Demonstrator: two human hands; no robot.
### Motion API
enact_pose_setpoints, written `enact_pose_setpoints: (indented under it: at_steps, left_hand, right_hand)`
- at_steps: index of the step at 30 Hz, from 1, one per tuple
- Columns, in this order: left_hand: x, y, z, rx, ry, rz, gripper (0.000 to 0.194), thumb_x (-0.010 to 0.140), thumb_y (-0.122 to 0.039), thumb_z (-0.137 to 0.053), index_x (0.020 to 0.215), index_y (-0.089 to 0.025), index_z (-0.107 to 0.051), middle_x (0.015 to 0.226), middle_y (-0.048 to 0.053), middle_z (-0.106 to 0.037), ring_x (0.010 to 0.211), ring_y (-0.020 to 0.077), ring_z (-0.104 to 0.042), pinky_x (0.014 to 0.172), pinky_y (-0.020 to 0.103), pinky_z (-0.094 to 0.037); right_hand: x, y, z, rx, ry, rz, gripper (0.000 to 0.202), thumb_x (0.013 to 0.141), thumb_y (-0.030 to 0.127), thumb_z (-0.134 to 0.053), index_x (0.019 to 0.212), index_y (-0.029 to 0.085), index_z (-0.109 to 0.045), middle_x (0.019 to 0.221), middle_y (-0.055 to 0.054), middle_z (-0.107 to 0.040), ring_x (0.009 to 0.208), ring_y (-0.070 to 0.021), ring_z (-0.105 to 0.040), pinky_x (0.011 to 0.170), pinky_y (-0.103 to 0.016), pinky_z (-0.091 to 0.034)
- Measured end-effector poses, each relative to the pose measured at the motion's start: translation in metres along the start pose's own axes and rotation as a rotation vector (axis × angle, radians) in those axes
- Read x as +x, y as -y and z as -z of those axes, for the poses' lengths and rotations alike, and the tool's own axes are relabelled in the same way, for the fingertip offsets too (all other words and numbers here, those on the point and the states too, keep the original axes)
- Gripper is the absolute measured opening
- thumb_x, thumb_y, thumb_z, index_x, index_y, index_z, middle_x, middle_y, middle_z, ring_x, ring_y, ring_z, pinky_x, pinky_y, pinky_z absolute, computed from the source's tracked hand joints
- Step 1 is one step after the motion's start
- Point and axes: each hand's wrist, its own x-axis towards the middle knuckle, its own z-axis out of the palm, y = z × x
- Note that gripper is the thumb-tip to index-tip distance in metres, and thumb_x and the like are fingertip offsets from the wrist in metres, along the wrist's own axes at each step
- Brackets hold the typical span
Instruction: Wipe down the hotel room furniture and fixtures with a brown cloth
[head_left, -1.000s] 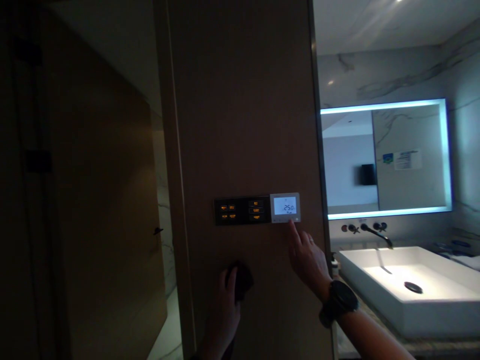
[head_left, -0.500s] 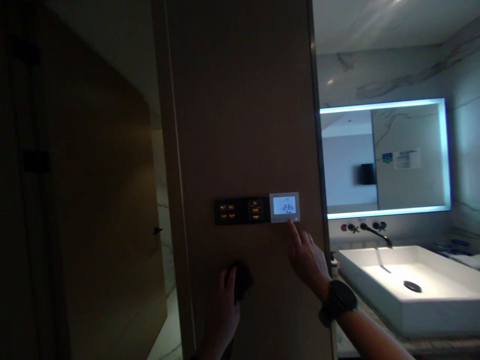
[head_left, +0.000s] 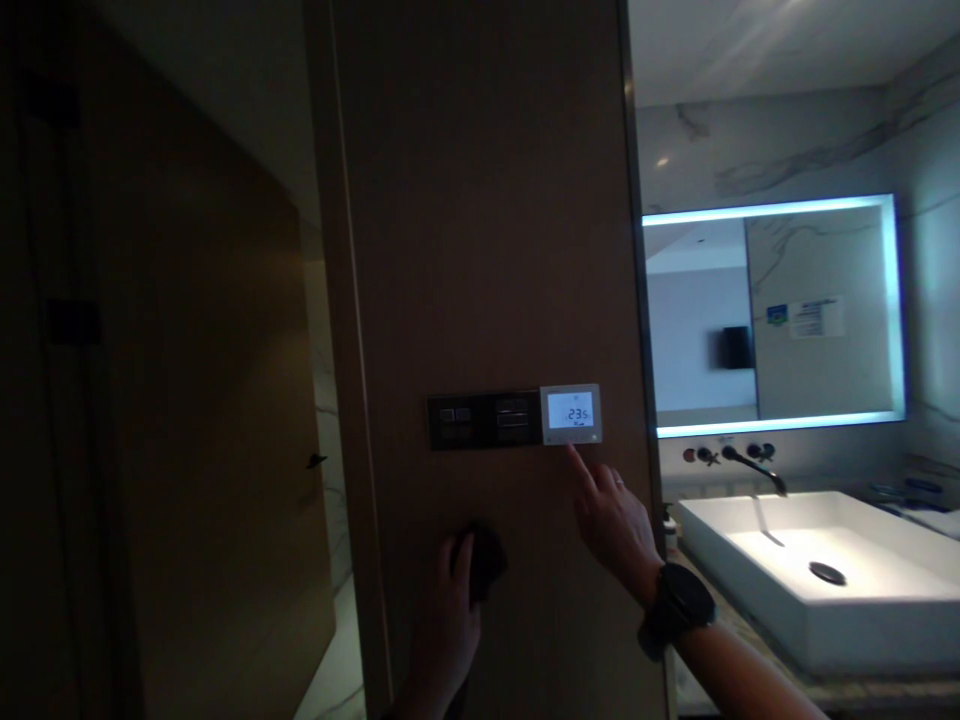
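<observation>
Thermostat [head_left: 571,414] sits on the wood wall panel [head_left: 480,250], display lit; my right hand [head_left: 611,520] points its forefinger just under its buttons, other fingers curled, grasping nothing. Light, square taps serve best, I judge, while my left hand [head_left: 450,610] grips a dark object [head_left: 484,558].

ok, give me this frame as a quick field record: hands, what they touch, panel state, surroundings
left hand: holds a dark object against the wooden wall panel; what it is cannot be told
right hand: index finger pointing at the lower edge of the thermostat
thermostat: display lit, reads 23.5
switch panel: dark, left of thermostat
wrist: black watch on right arm
right of wall: white basin, wall tap, backlit mirror
</observation>
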Motion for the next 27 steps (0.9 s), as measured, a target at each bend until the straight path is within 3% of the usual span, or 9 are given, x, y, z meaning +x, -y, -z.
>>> enact_pose_setpoints:
  at_steps: [7, 27]
  left_hand:
    - [-0.001, 0.006, 0.004, -0.023, -0.015, -0.009, 0.074, 0.072, -0.002, -0.048, 0.142, -0.020, -0.040, 0.141, 0.012, -0.042, 0.127, 0.0289, -0.050, 0.106, 0.046, -0.045]
    - [-0.001, 0.020, 0.006, -0.008, -0.037, -0.029, 0.074, 0.072, 0.002, -0.045, 0.142, -0.020, -0.038, 0.139, 0.013, -0.041, 0.126, 0.0298, -0.051, 0.103, 0.047, -0.048]
  right_hand:
    - [0.009, 0.021, 0.004, -0.002, 0.026, 0.048, 0.074, 0.092, 0.010, -0.047, 0.153, 0.029, -0.009, 0.095, -0.005, -0.051, 0.082, -0.0208, -0.052, 0.057, -0.029, -0.041]
    - [0.011, 0.034, -0.002, 0.008, 0.012, 0.039, 0.074, 0.092, 0.012, -0.050, 0.153, 0.028, -0.010, 0.094, -0.004, -0.049, 0.081, -0.0212, -0.052, 0.055, -0.029, -0.041]
